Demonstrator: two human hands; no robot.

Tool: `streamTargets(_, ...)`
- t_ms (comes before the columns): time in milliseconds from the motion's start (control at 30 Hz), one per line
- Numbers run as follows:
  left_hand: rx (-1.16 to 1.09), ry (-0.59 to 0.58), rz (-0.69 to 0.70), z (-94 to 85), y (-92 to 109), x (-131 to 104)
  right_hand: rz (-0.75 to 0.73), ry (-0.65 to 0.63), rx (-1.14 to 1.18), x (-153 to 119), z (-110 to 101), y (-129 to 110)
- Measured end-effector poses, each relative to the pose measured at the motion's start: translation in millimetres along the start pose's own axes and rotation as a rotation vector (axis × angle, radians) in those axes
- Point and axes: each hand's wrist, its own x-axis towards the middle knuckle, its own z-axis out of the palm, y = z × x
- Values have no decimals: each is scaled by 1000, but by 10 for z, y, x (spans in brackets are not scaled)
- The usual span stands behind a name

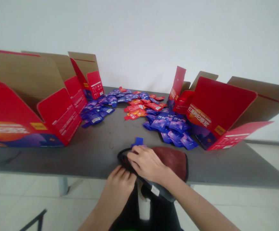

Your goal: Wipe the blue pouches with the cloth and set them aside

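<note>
A brown and black bag [171,158] lies at the table's front edge, its black-rimmed opening facing left. My left hand [122,183] has its fingers closed on the near edge of that opening. Across the top of the bag lies my right hand [147,162], fingers bent over the mouth; whether they pinch anything inside is hidden. Just beyond its fingers shows part of a blue-purple sachet [138,141], and I cannot tell whether the hand touches it. A white label [155,190] is on the bag's near side.
Open red cartons stand at the left [57,118] and right [206,115], flaps up. Between them lie piles of purple sachets [162,122] and red sachets [135,110] on the grey table [93,154]. A white wall [139,41] rises behind.
</note>
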Motion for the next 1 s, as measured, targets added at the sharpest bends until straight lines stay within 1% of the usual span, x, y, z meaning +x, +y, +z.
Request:
streamTargets(33,-3,20,4,4,2,-2,-13,-38,-17,7,76,15)
streamTargets(100,0,86,40,23,-10,-13,-8,-84,-39,106,226,113)
streamTargets(167,5,137,90,48,-32,-25,54,-109,-62,286,333,265)
streamTargets(200,7,143,104,59,-43,-29,103,-115,-75,386,361,345)
streamTargets(267,0,115,89,78,-59,-35,198,-118,-91,558,350,474)
streamTargets(333,-11,78,53,93,-66,-40,246,-99,-95,630,242,522)
streamTargets(400,-13,48,23,100,-63,-43,254,-27,-77,565,60,464)
streamTargets(433,-12,36,20,98,-58,-42,239,55,-46,486,-34,401)
streamTargets(467,-9,29,20,92,-50,-38,199,127,1,386,-115,325)
streamTargets(500,-5,20,21,82,-40,-32,144,154,44,276,-171,245)
streamTargets(567,3,-8,18,52,-15,-13,28,73,71,70,-183,115)
streamTargets(633,14,-42,6,23,9,7,-16,-25,38,-55,-75,68)
streamTargets(667,21,-44,6,13,18,16,-26,-64,18,-75,5,81)
streamTargets(733,46,-3,31,6,24,26,-28,-103,-18,-31,168,170)
streamTargets(833,84,102,94,23,13,26,35,-115,-73,193,326,385)
streamTargets(900,90,107,100,43,-3,16,128,-131,-101,377,342,519)
streamTargets(967,78,71,82,62,-18,3,209,-134,-114,511,273,593)
streamTargets(1000,70,55,76,69,-24,-1,238,-115,-115,541,209,596)
